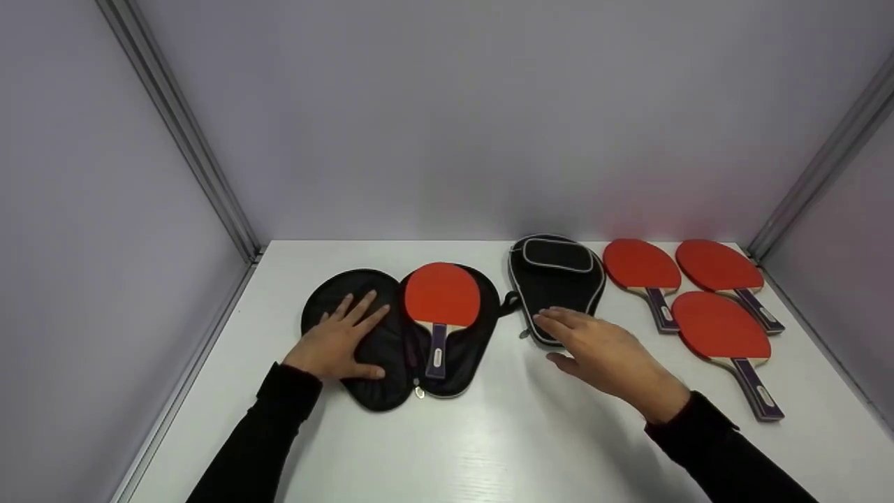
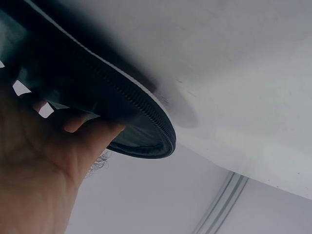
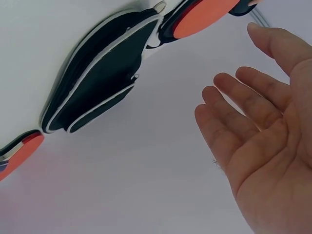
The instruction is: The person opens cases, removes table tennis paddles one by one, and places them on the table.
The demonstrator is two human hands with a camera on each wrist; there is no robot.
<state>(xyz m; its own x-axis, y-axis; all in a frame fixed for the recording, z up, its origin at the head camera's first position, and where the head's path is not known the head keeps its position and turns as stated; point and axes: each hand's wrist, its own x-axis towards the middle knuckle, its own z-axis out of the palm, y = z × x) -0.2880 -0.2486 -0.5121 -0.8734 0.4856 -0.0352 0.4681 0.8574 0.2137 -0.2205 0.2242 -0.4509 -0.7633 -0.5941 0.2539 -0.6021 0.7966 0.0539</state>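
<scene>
An unzipped black paddle case (image 1: 391,398) lies spread flat on the white table. Its right half carries a red table tennis paddle (image 1: 441,297), handle toward me. My left hand (image 1: 340,344) rests on the case's left half with fingers spread; the left wrist view shows the fingertips against the case's dark lining (image 2: 58,73). In the air over the lower end of a second, closed black case (image 1: 555,286), my right hand (image 1: 604,353) has relaxed, extended fingers and holds nothing. The right wrist view shows that case (image 3: 105,63) apart from the hand.
Three more red paddles (image 1: 641,264) (image 1: 719,265) (image 1: 723,325) lie at the right of the table (image 1: 447,447). A grey wall (image 1: 447,119) stands along the back, with metal corner posts (image 1: 188,133) on either side.
</scene>
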